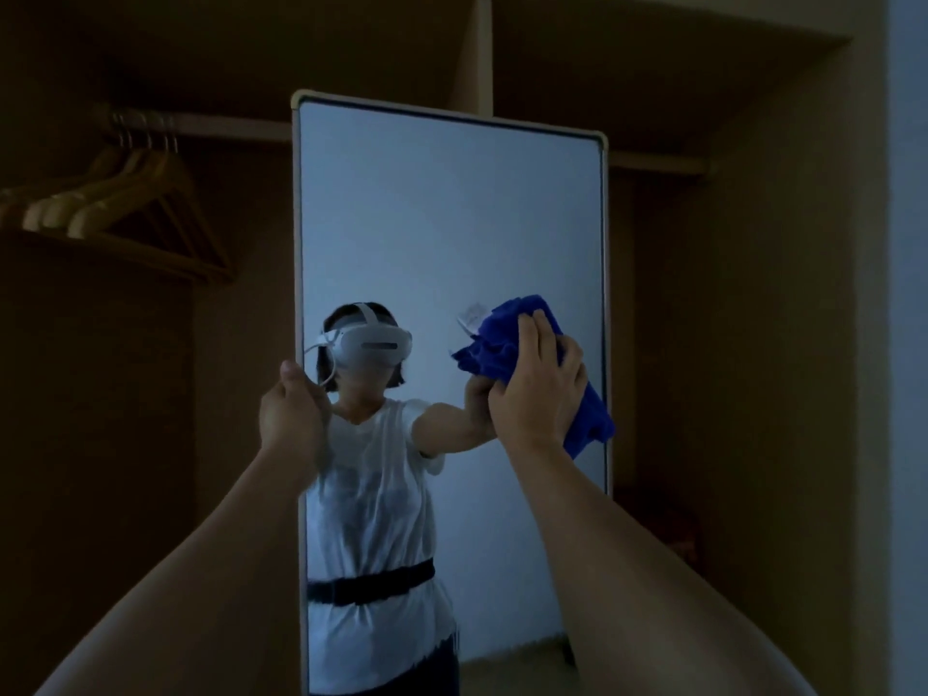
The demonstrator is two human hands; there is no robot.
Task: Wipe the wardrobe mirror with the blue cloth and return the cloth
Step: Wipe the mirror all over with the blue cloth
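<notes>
Both arms reach forward and up toward the mirror (pixel 447 218), a tall panel in a pale frame standing in front of an open wardrobe (pixel 728 293). The right hand (pixel 540 389) is raised against the glass near its right edge, fingers spread over the bunched blue cloth (pixel 497 344) and pressing it to the mirror — part of the cloth hangs below the wrist, over the frame. The left hand (pixel 290 414) grips the mirror's left edge, thumb up and fingers wrapped behind the frame. The left grip is clenched on the frame; the right one lies flat on the cloth. Wooden hangers (pixel 115 203) hang on a rail at upper left.
</notes>
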